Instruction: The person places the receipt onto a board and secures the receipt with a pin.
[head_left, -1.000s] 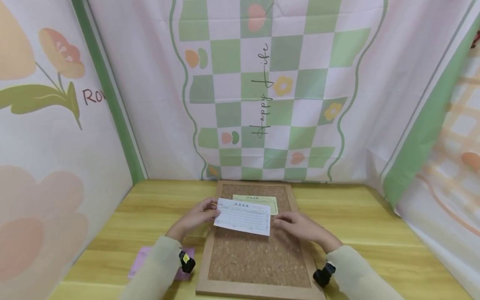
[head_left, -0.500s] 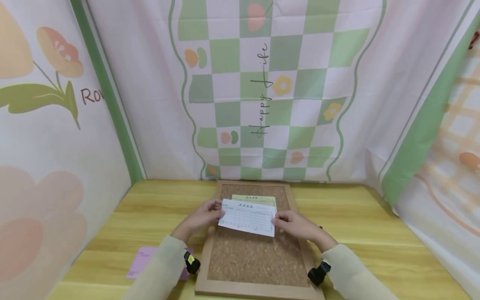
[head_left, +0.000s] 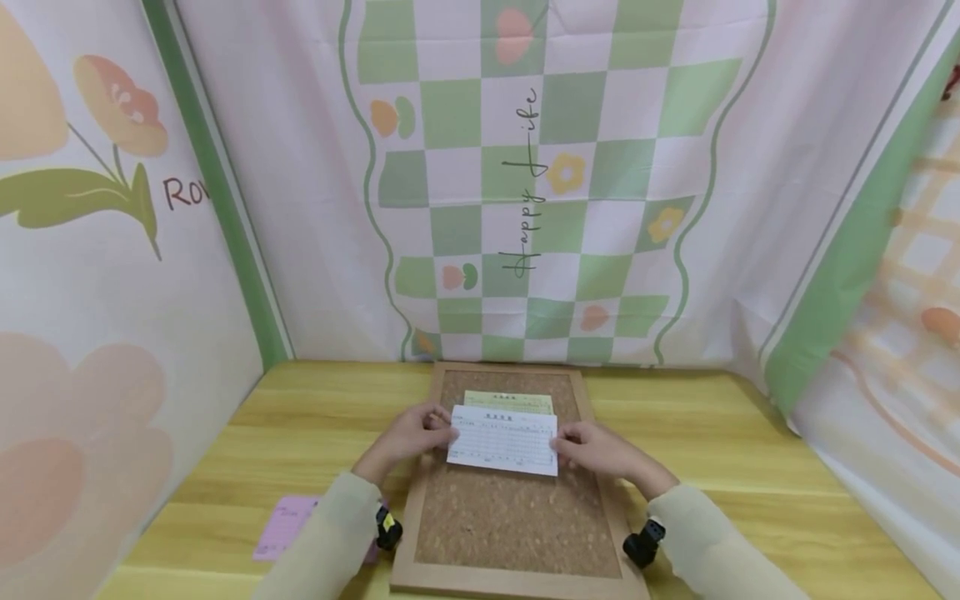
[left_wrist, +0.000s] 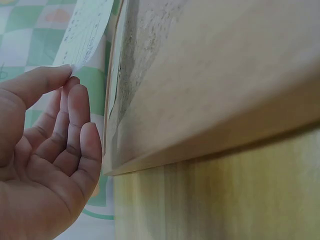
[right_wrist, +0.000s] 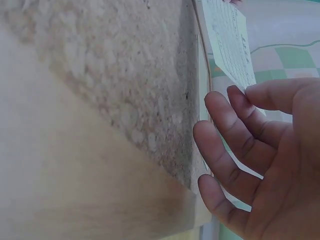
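A white printed form slip (head_left: 502,440) with ruled lines is held by its two short sides above the cork board (head_left: 517,525). My left hand (head_left: 408,437) pinches its left edge between thumb and index finger, which the left wrist view shows close up on the paper slip (left_wrist: 85,35). At the opposite edge my right hand (head_left: 603,454) pinches the slip (right_wrist: 230,45) the same way, its other fingers loosely bent. A yellow-green slip (head_left: 510,402) of similar print lies on the cork behind, its lower part hidden by the white one.
A pink slip (head_left: 283,527) lies on the wooden table (head_left: 202,467) left of the board, partly under the left sleeve (head_left: 322,533). The board has a raised wooden frame (head_left: 517,579). A checkered curtain (head_left: 502,208) hangs behind the table.
My right hand has taken hold of the white slip's right edge. The slip has shifted right and slightly nearer, and my left hand has moved right with it.
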